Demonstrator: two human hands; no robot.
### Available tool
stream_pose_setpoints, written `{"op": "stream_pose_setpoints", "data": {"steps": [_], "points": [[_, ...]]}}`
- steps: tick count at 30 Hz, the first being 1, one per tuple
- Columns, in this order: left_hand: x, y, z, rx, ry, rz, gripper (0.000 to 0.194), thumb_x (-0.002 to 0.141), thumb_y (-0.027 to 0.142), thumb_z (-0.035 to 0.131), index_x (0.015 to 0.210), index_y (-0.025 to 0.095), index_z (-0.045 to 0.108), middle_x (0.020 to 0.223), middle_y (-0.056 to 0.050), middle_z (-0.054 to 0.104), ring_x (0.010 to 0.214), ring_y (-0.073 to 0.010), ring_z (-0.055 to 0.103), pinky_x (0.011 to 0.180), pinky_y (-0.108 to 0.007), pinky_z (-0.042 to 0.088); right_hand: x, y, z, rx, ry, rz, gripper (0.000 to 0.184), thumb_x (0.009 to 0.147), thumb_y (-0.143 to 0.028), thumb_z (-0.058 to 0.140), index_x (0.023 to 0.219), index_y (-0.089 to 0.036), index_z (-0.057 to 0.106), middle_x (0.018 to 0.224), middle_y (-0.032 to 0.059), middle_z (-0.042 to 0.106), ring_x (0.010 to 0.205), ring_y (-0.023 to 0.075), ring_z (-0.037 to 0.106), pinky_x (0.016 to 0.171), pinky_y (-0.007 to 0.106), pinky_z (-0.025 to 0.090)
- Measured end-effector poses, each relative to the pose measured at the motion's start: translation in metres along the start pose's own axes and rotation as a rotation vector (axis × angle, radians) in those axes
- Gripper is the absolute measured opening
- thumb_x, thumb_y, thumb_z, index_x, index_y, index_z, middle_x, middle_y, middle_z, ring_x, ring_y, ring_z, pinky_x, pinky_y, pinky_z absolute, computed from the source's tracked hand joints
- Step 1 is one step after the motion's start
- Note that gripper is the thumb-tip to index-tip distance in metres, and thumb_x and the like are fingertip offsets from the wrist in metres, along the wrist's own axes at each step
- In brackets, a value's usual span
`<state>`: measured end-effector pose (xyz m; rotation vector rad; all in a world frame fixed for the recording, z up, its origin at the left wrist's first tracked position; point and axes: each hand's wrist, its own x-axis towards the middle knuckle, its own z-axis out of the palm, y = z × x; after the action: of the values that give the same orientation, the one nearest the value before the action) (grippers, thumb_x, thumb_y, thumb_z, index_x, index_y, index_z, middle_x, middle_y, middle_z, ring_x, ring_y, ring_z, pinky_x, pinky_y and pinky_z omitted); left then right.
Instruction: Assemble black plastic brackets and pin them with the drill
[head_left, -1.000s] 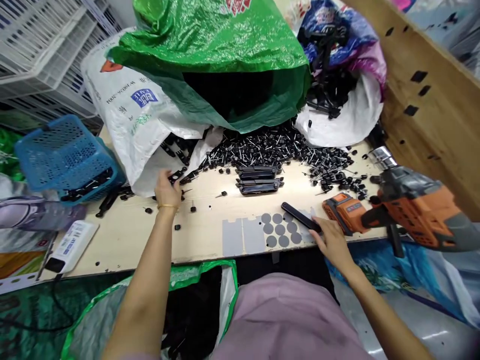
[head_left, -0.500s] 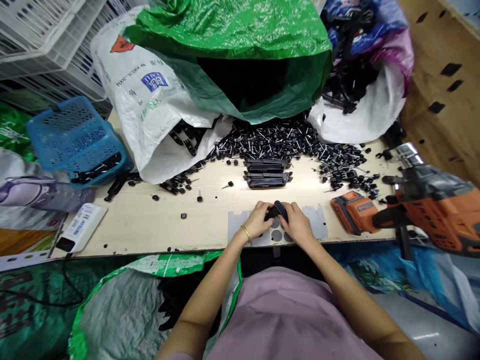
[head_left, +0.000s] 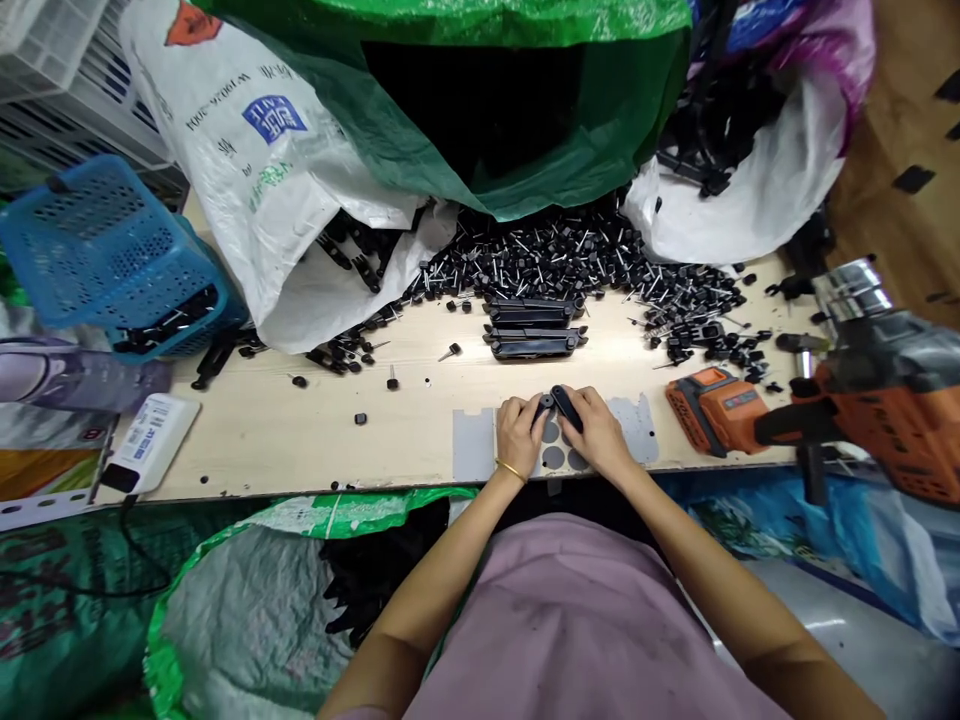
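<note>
My left hand [head_left: 519, 434] is closed around a dark piece [head_left: 544, 402] with a rounded end; the fingers cover most of it. My right hand [head_left: 600, 432] grips a long black plastic part [head_left: 568, 408], tilted with its rounded tip pointing up and left. The tips of the two pieces sit close together; I cannot tell whether they are joined. Both hands are low over a grey plate [head_left: 473, 445] with round dark spots at the table's front edge. Just beyond them lie long black assembled parts [head_left: 537, 344] in stacked rows.
A heap of small black-headed pins [head_left: 547, 255] spreads before the green sack [head_left: 510, 190]. At right lie an orange power tool [head_left: 892, 390] and its battery [head_left: 716, 410]. Left are a blue basket [head_left: 112, 250], a white box [head_left: 154, 440] and a purple bottle [head_left: 97, 378].
The view has shifted slightly. My left hand has turned more upright, and the two dark pieces now make a V shape between my hands, where earlier they overlapped. The stacked parts have stayed put.
</note>
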<state>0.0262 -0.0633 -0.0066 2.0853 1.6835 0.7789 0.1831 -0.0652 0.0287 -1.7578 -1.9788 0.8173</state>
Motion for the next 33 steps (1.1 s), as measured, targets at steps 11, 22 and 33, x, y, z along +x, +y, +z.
{"op": "stream_pose_setpoints", "data": {"steps": [11,22,33], "points": [[0.001,0.011,0.006,0.156,-0.048,0.018,0.033,0.095,0.029,0.034,0.118,0.013,0.052,0.089,-0.009,0.051,0.088,-0.0221,0.048,0.08,-0.036,0.043,0.003,0.01,-0.001,0.083,0.003,-0.072,0.045,0.084,-0.026,0.046,0.129,-0.021,0.047,0.096,0.0062,0.05,0.092,0.0214,0.054,0.086,0.033,0.046],[0.005,0.021,0.013,0.216,-0.07,-0.03,0.031,0.095,0.028,0.035,0.113,0.009,0.052,0.093,-0.012,0.053,0.091,-0.024,0.05,0.081,-0.038,0.044,0.004,0.009,-0.001,0.046,0.019,-0.053,0.045,0.082,-0.025,0.048,0.126,-0.019,0.05,0.094,0.0068,0.05,0.09,0.0219,0.053,0.083,0.034,0.046],[0.008,0.028,0.01,0.282,-0.18,-0.037,0.03,0.095,0.024,0.036,0.115,0.006,0.048,0.101,-0.015,0.054,0.099,-0.0266,0.051,0.082,-0.039,0.045,0.004,0.013,0.001,0.056,0.087,-0.118,0.042,0.08,-0.023,0.052,0.122,-0.017,0.054,0.088,0.0055,0.048,0.085,0.0213,0.051,0.078,0.033,0.046]]}}
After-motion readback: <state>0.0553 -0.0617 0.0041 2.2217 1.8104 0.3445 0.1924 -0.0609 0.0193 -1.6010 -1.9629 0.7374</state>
